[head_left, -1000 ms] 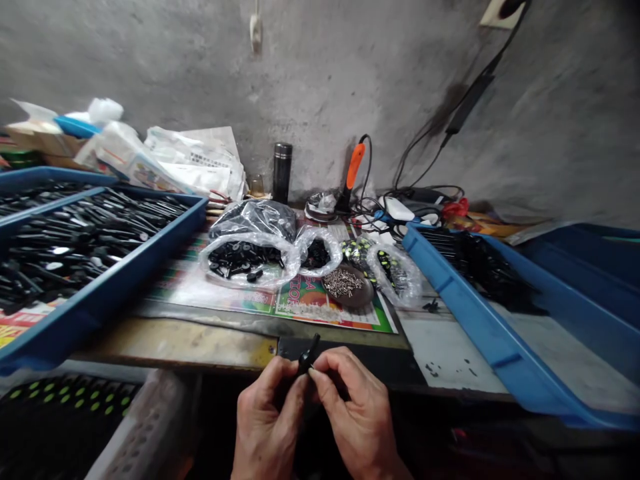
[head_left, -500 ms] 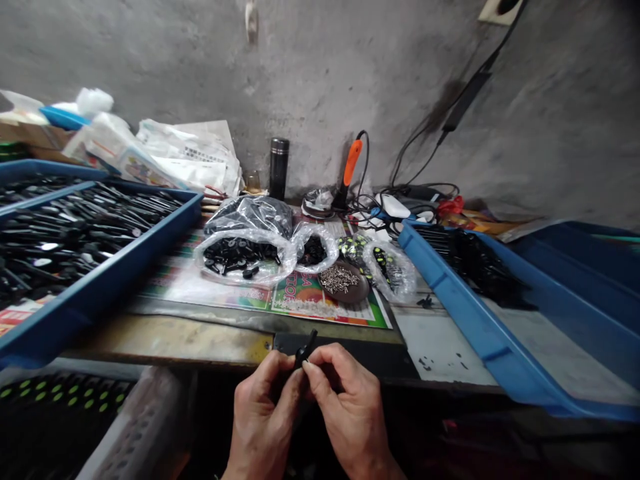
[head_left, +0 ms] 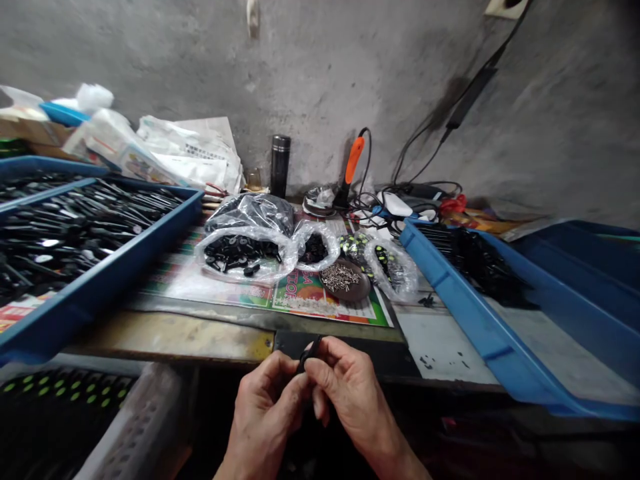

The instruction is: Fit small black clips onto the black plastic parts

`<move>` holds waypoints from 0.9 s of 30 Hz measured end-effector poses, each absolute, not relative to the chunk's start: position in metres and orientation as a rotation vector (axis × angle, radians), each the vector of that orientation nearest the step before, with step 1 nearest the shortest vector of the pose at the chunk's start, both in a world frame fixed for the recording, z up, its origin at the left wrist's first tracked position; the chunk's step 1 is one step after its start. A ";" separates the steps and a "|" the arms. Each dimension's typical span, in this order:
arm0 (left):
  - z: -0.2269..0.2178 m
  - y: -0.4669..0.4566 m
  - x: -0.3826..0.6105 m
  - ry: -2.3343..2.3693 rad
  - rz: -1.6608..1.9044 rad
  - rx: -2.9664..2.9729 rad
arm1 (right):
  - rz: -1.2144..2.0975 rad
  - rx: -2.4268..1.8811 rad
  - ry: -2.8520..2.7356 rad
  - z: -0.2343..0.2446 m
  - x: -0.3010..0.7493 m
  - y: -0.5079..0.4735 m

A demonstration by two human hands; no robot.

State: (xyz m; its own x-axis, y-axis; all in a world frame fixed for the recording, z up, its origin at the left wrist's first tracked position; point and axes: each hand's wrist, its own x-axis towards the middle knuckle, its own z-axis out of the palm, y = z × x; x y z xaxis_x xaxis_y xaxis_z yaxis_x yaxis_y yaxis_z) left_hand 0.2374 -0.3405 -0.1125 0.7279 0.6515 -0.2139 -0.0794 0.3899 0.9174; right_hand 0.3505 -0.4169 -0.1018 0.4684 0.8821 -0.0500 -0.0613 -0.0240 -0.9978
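Observation:
Between my fingertips is a small black plastic part (head_left: 303, 362), mostly covered, so its exact kind cannot be made out. My left hand (head_left: 267, 407) pinches it from the left with thumb and forefinger. From the right, my right hand (head_left: 347, 387) grips the same part, its thumb laid across it. Both hands are just in front of the table's edge. Beyond them stand an open plastic bag (head_left: 213, 272) of black pieces, a smaller bag (head_left: 331, 250) of black pieces, a brown dish of small metal screws (head_left: 340, 279) and a bag of black-and-green pieces (head_left: 400, 280).
A blue tray (head_left: 165, 230) heaped with black rod-like parts lies left, another blue tray (head_left: 480, 340) right. An orange-handled tool (head_left: 354, 160) and a dark flask (head_left: 280, 167) stand near the wall. Below left, a white crate (head_left: 133, 427) holds black-and-green items.
My right hand has shifted its grip, its fingers now covering more of the black part. The part's thin end, which stuck up before, is now mostly behind my right fingers.

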 end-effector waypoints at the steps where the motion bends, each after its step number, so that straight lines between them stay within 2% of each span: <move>1: -0.113 -0.340 0.237 0.613 0.499 1.070 | 0.877 -1.396 -0.789 -0.102 0.350 -0.417; 10: -0.106 -0.341 0.240 0.638 0.531 1.042 | 0.684 -1.407 -0.689 -0.108 0.341 -0.406; 15: -0.104 -0.341 0.239 0.651 0.489 1.014 | 0.835 -1.357 -0.766 -0.104 0.348 -0.405; 21: -0.104 -0.341 0.240 0.668 0.486 1.001 | 0.706 -1.398 -0.766 -0.108 0.347 -0.407; 27: -0.098 -0.339 0.241 0.656 0.431 0.966 | 0.841 -1.326 -0.810 -0.100 0.355 -0.413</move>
State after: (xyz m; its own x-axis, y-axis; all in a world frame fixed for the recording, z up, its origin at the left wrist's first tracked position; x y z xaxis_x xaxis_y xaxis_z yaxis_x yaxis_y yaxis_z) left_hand 0.2410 -0.3386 -0.0976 0.7297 0.6059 -0.3169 -0.0494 0.5089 0.8594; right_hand 0.3552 -0.4135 -0.1002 0.4779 0.8781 0.0228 -0.0562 0.0565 -0.9968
